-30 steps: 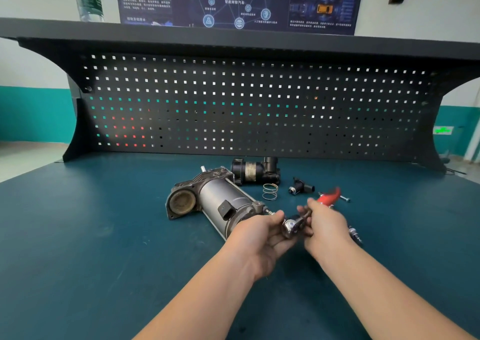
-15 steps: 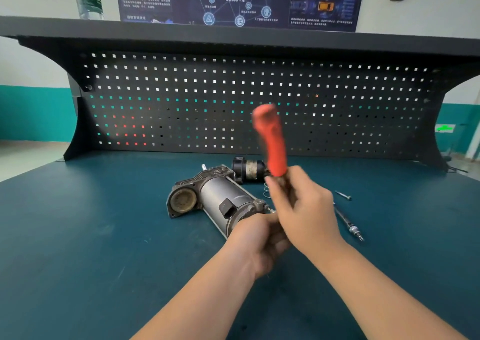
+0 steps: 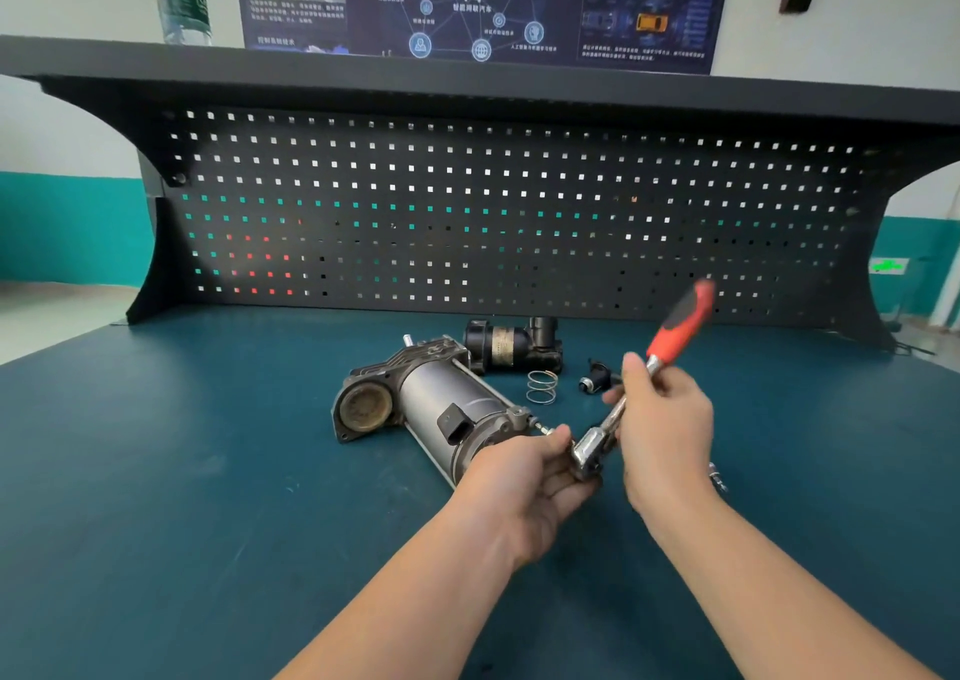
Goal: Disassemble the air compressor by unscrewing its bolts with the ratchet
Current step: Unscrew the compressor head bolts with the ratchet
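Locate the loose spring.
Head view: spring lies on the bench, centre, just right of the compressor, in front of the black cylinder part.

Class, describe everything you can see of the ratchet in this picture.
The ratchet has a shiny metal head and shank and a red and black handle, slightly blurred. It tilts up and to the right, head lowest, beside the near end of the air compressor. The right hand grips the shank below the handle; the left hand holds the head. It is clear of the table.

Glossy chrome ratchet, dull grey metal compressor, matt benchtop
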